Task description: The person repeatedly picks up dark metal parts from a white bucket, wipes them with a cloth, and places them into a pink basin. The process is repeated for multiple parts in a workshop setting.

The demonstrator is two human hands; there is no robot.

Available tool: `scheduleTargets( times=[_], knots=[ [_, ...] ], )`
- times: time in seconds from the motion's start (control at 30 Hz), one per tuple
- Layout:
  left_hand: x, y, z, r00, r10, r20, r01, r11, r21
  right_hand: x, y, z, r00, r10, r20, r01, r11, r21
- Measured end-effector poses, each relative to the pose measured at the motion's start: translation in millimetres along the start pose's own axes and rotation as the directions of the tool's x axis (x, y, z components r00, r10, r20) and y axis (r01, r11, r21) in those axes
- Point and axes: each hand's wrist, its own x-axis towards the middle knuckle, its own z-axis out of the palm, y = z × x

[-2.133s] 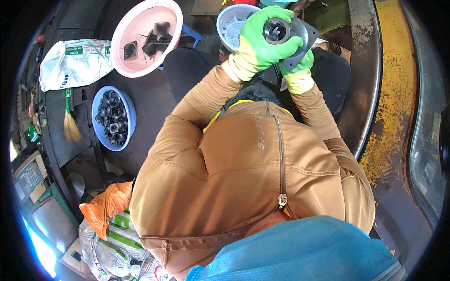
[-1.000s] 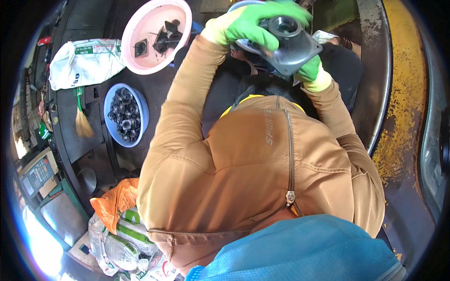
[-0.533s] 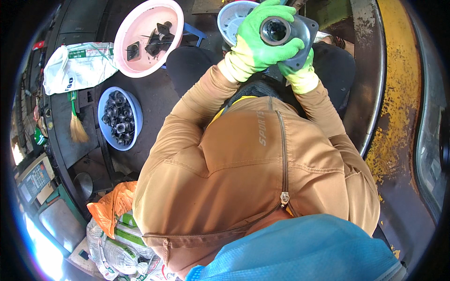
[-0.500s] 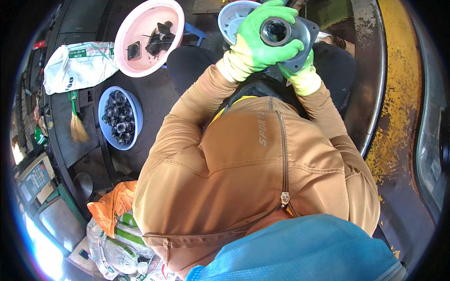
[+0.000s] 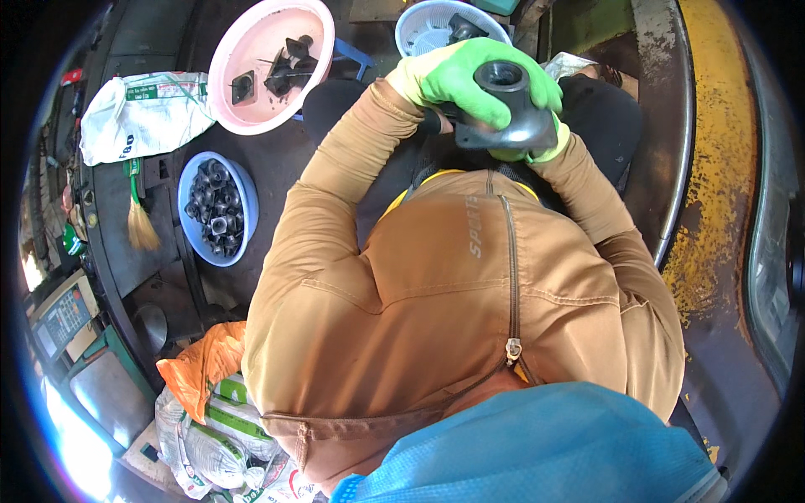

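Note:
Between my two green-gloved hands is a black rubber-like boot (image 5: pixel 518 117) with a round collar and a flat square flange. My left hand (image 5: pixel 470 84) wraps over its far side, with fingers around the collar. The collar opening tilts upward, and the flange edge faces me. Under and behind the part, my right hand (image 5: pixel 549 138) supports it from the right; most of its fingers are hidden. Just beyond my hands, a light-blue basket (image 5: pixel 411 32) holds a similar black part (image 5: pixel 466 28).
To the left stands a pink basin (image 5: pixel 243 50) with several black parts in it. A blue tub (image 5: pixel 248 180) nearer me is filled with small black pieces. White sacks (image 5: pixel 142 117), a hand broom (image 5: pixel 141 222) and an orange bag (image 5: pixel 205 365) lie leftward. A worn yellow metal edge (image 5: pixel 713 168) runs along the right.
The black boot has come down toward me and tipped, so its flange edge now faces me. Both hands moved with it, uncovering more of the light-blue basket.

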Motion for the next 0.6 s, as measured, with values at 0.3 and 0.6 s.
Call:
scheduleTargets(
  times=[0.3,0.6],
  knots=[
    [-10.2,-19.3,-21.7,0.857,0.398,-0.329,0.135,0.442,0.887,42.9,-39.2,-35.6,0.812,0.217,-0.541,-0.276,0.961,-0.03],
    [-11.1,-12.9,6.6,0.922,0.234,-0.309,0.111,0.605,0.789,71.0,-92.0,-51.4,0.895,0.44,-0.076,-0.447,0.881,-0.159]
  ],
)
